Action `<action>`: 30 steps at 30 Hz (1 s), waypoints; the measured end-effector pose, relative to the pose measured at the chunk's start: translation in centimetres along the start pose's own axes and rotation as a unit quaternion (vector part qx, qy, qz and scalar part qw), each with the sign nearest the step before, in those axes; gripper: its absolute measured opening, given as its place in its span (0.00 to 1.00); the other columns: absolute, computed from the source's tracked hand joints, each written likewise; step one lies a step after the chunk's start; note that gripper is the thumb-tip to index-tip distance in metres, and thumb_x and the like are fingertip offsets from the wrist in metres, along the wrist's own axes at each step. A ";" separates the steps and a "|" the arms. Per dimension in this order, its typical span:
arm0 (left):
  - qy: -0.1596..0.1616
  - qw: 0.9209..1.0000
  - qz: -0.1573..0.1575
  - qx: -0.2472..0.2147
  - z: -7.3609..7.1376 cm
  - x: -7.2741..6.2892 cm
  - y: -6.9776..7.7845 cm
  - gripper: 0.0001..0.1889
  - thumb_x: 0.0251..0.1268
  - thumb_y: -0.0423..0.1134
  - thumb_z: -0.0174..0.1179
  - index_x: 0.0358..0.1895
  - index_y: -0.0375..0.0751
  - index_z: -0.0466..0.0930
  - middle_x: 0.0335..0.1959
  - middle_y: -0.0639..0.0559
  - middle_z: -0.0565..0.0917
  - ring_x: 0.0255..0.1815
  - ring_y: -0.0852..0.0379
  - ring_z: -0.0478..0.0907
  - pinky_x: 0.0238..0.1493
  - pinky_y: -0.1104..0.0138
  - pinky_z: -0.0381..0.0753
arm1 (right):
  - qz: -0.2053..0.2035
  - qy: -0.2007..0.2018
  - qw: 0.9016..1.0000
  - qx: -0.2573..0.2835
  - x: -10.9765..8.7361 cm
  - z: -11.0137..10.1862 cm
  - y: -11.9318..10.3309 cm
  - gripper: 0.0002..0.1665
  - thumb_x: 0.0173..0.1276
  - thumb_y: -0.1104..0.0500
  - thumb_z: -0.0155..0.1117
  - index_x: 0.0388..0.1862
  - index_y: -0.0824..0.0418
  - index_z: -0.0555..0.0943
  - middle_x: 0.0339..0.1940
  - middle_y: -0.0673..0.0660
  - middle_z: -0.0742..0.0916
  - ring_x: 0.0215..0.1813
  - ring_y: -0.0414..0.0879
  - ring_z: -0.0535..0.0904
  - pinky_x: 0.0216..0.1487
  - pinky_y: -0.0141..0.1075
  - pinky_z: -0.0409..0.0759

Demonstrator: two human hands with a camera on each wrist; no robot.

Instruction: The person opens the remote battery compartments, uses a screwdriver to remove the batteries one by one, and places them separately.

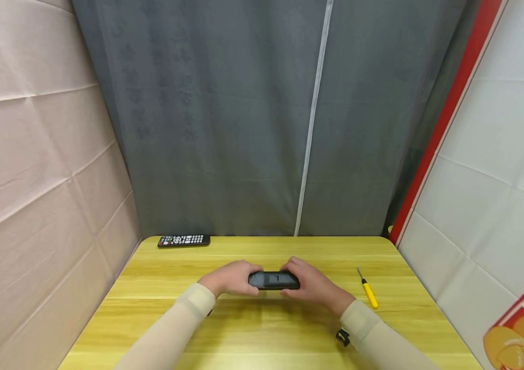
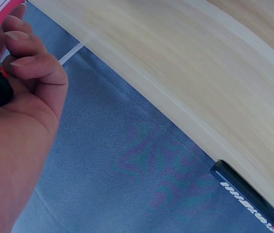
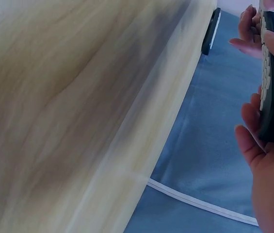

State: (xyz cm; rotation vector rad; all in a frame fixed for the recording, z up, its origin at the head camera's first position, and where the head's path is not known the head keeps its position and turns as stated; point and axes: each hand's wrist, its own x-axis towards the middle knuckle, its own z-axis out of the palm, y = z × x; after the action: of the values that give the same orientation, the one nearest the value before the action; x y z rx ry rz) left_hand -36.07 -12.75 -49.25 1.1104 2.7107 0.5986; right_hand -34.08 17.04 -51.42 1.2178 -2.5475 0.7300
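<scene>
A black remote control point(image 1: 274, 280) is held up above the middle of the table point(image 1: 262, 339), between the two hands, with its long axis running left to right. Its left end is gripped by the left hand point(image 1: 234, 278) and its right end by the right hand point(image 1: 309, 281), so neither hand is nearer to it. Curled fingers are seen about it in both wrist views. Its back is turned up to the head view, while white buttons are shown on the other face in the right wrist view.

Farther out, a second remote point(image 1: 183, 241) is laid at the far left of the table, buttons up, its long axis also left to right; it is nearer to the left hand. A yellow-handled screwdriver point(image 1: 367, 289) is laid to the right, well apart from that remote and nearer to the right hand, its tip pointed far and slightly left. Beyond the far edge, a grey curtain point(image 1: 225, 128) is hung.

Counted: two remotes, one held and one lying; one screwdriver; two hands; one table.
</scene>
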 end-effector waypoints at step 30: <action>0.068 0.996 0.031 0.037 0.5 0.5 0.2 0.22 0.66 0.58 0.78 0.58 0.59 0.85 0.49 0.67 0.82 0.44 0.62 0.78 0.51 0.63 0.80 | 0.007 0.010 1.000 -0.024 -0.3 0.3 -0.2 0.23 0.72 0.49 0.83 0.59 0.52 0.84 0.50 0.44 0.78 0.43 0.39 0.74 0.48 0.37 0.80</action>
State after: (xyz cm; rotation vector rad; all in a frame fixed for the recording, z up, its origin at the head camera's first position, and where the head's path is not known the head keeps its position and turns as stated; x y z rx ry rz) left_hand -36.18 -12.08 -49.63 1.2193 2.8445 0.6080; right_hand -33.69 16.95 -51.71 1.1738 -2.5448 0.6768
